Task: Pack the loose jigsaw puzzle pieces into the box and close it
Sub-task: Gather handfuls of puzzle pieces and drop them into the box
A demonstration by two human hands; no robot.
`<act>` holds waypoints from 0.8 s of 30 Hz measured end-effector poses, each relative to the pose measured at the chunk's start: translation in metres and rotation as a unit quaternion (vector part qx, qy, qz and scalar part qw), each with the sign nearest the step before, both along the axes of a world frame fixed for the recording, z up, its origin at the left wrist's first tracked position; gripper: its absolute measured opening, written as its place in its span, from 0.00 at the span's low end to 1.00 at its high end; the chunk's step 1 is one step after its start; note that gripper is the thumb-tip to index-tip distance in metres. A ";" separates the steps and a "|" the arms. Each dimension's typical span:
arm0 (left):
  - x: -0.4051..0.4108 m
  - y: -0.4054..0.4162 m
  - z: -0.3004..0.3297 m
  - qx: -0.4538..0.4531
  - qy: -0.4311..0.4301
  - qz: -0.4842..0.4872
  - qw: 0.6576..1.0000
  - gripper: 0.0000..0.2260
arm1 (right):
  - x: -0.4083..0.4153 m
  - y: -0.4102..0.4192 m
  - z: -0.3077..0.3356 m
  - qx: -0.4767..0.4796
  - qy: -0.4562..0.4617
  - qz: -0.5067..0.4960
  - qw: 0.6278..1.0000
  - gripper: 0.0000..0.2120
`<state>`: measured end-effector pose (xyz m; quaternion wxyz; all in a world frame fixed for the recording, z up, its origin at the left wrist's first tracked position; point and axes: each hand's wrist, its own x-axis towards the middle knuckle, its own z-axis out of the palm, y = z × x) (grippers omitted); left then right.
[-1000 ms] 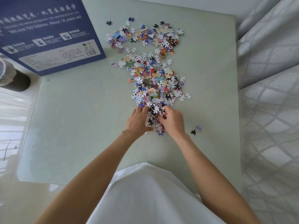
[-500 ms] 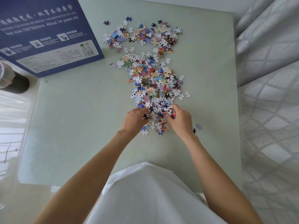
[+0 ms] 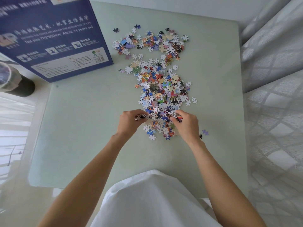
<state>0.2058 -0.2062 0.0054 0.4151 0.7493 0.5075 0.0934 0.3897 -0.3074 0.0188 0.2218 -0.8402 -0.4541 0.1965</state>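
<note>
A long scatter of colourful jigsaw pieces [image 3: 161,86] runs down the middle of the pale green table [image 3: 85,125]. My left hand [image 3: 129,122] grips a small bunch of pieces at the near end of the pile, fingers curled round them. Close beside it on the right, my right hand [image 3: 186,125] holds another bunch in curled fingers. More pieces lie on the table between and just under both hands. The dark blue puzzle box [image 3: 49,38] stands at the far left with its printed side facing me; its opening is not visible.
Two stray pieces [image 3: 203,134] lie by my right wrist. A dark round container [image 3: 18,86] sits off the table's left edge under the box. Patterned white fabric [image 3: 275,112] borders the table on the right. The table's left half is bare.
Both hands moved slightly away from me into the near end of the pile and spread apart, gathering pieces into their fingers. The view shifted a little; the box stayed put.
</note>
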 end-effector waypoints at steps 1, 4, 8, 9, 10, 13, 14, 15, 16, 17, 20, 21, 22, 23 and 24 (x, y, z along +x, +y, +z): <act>-0.003 0.002 0.003 0.000 -0.004 0.002 1.000 0.06 | -0.003 0.001 0.002 -0.009 0.002 -0.004 1.000 0.14; -0.014 0.009 0.014 0.000 -0.017 -0.003 1.000 0.06 | -0.012 0.005 0.011 -0.010 0.020 -0.025 0.999 0.15; -0.029 0.021 0.041 0.035 -0.066 -0.008 0.997 0.05 | -0.025 0.012 0.035 0.010 0.066 -0.051 0.996 0.17; -0.033 0.025 0.051 0.044 -0.084 -0.007 0.995 0.05 | -0.027 0.015 0.044 0.023 0.081 -0.060 0.995 0.18; -0.038 0.030 0.063 0.052 -0.104 -0.004 0.993 0.06 | -0.029 0.018 0.052 0.035 0.098 -0.068 0.992 0.19; -0.053 0.049 0.106 0.087 -0.154 -0.007 0.984 0.06 | -0.032 0.029 0.084 0.078 0.159 -0.090 0.980 0.17; -0.055 0.053 0.118 0.099 -0.167 -0.009 0.981 0.06 | -0.031 0.030 0.092 0.087 0.187 -0.091 0.974 0.14; -0.063 0.063 0.138 0.126 -0.180 -0.010 0.976 0.06 | -0.035 0.040 0.106 0.107 0.213 -0.084 0.967 0.10; -0.069 0.072 0.155 0.150 -0.189 -0.011 0.970 0.06 | -0.038 0.047 0.117 0.121 0.234 -0.078 0.961 0.09; -0.075 0.082 0.171 0.172 -0.196 -0.009 0.966 0.07 | -0.042 0.057 0.130 0.132 0.240 -0.062 0.960 0.10; -0.097 0.123 0.231 0.256 -0.201 0.008 0.945 0.08 | -0.056 0.095 0.180 0.172 0.226 -0.013 0.959 0.22; -0.103 0.135 0.248 0.284 -0.201 0.012 0.937 0.08 | -0.060 0.106 0.194 0.186 0.220 0.002 0.958 0.22; -0.109 0.150 0.268 0.313 -0.204 0.021 0.927 0.08 | -0.065 0.122 0.211 0.203 0.217 0.021 0.955 0.20; -0.114 0.162 0.282 0.332 -0.209 0.031 0.919 0.07 | -0.068 0.134 0.224 0.215 0.213 0.045 0.952 0.15; -0.117 0.175 0.294 0.345 -0.215 0.046 0.913 0.07 | -0.073 0.146 0.236 0.230 0.210 0.066 0.948 0.10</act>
